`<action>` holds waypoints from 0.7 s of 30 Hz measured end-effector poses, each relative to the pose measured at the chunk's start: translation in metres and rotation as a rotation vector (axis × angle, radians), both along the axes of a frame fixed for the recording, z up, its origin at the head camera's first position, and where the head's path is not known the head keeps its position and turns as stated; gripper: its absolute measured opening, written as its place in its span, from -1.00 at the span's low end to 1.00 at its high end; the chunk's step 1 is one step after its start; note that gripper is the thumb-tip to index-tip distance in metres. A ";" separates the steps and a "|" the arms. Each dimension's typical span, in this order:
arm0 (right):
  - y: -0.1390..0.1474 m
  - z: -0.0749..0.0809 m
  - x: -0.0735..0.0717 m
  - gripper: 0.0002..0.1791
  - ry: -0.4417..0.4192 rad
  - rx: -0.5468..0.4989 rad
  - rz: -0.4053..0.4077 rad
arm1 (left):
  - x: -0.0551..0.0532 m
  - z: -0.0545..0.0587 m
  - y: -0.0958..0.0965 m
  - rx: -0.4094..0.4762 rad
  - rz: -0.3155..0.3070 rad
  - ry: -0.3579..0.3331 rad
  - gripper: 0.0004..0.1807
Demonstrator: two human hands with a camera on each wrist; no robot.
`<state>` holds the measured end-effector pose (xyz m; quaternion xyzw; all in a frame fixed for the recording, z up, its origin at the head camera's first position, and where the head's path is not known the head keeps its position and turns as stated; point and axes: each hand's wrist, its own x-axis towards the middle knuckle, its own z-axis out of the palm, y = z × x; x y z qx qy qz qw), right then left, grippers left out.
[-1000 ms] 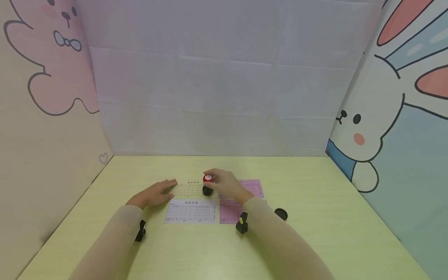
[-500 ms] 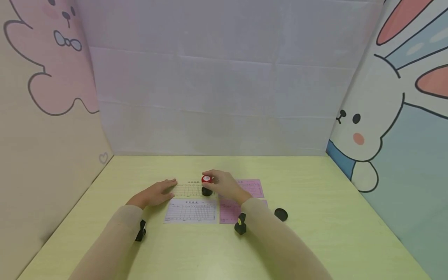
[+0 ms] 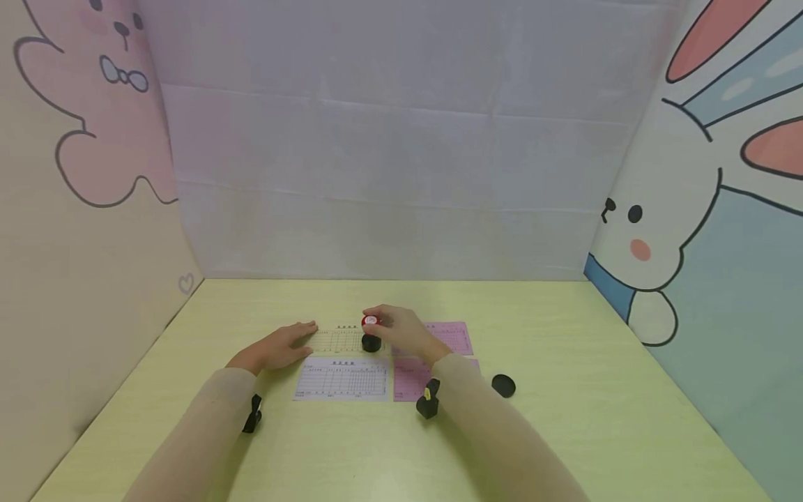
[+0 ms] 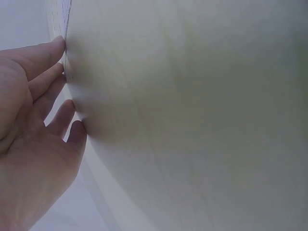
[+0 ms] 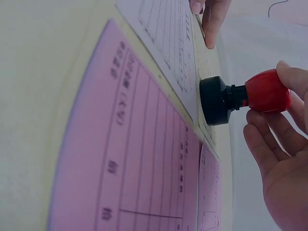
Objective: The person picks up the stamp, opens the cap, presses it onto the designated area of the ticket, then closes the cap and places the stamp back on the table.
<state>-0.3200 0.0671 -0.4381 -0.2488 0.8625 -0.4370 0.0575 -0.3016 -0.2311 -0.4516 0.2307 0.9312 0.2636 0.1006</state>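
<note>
From where I sit, a smeared print looks like the main hazard: the right hand [image 3: 406, 331] grasps the red knob [image 5: 266, 92] of a round hand stamp [image 5: 236, 97], which stands about upright toward the right end of the yellow ruled form [image 3: 339, 341], the far left sheet of four. Any sideways drag while the black base [image 5: 214, 102] bears on the paper would blur the mark, and a tilt of the wrist would ink one edge only (I cannot tell how hard it is pressing). The left hand [image 3: 279, 348] grips nothing; its fingers are spread at the left edge of that form, and I cannot make out how firmly they pin it. If that hold is light, I'd expect the sheet to twist or lift with the base. The far pink form [image 3: 450, 337] lies just right of the stamp and the white form [image 3: 342, 380] just nearer, so a small slip could put ink on a neighbour. The right sleeve [image 3: 495, 425] also hangs over the near pink form [image 3: 410, 380] and could nudge it if the forearm drops.
</note>
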 end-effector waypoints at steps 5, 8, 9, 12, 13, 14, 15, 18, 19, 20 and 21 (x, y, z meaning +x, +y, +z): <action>-0.001 0.000 0.001 -0.46 -0.008 -0.001 -0.005 | 0.001 -0.001 -0.001 0.002 -0.003 0.004 -0.39; -0.001 0.001 0.002 -0.47 -0.013 -0.004 -0.008 | 0.002 -0.001 -0.001 0.001 -0.006 0.012 -0.39; -0.001 0.001 0.002 -0.46 -0.014 -0.004 -0.008 | 0.002 -0.001 0.000 0.004 -0.006 0.010 -0.39; -0.001 0.002 0.003 -0.46 -0.013 -0.008 -0.003 | 0.004 0.000 0.000 0.009 -0.006 0.008 -0.39; -0.001 0.002 0.004 -0.46 -0.015 -0.008 -0.002 | 0.004 0.001 0.001 0.008 -0.009 0.010 -0.39; -0.001 0.002 0.004 -0.47 -0.015 -0.008 0.000 | 0.004 0.001 0.001 0.011 -0.009 0.009 -0.39; -0.001 0.002 0.005 -0.47 -0.016 -0.008 0.003 | 0.005 0.002 0.001 0.014 -0.005 0.004 -0.39; -0.001 0.003 0.007 -0.47 -0.021 -0.009 0.006 | 0.005 0.002 0.002 0.008 -0.009 0.008 -0.39; -0.001 0.003 0.007 -0.47 -0.023 -0.010 0.007 | 0.005 0.003 0.002 0.007 -0.007 0.008 -0.39; -0.001 0.003 0.007 -0.48 -0.022 -0.008 0.008 | 0.006 0.003 0.002 0.008 -0.003 0.003 -0.39; -0.001 0.003 0.007 -0.48 -0.021 -0.004 0.006 | 0.006 0.003 0.003 0.003 -0.006 0.008 -0.39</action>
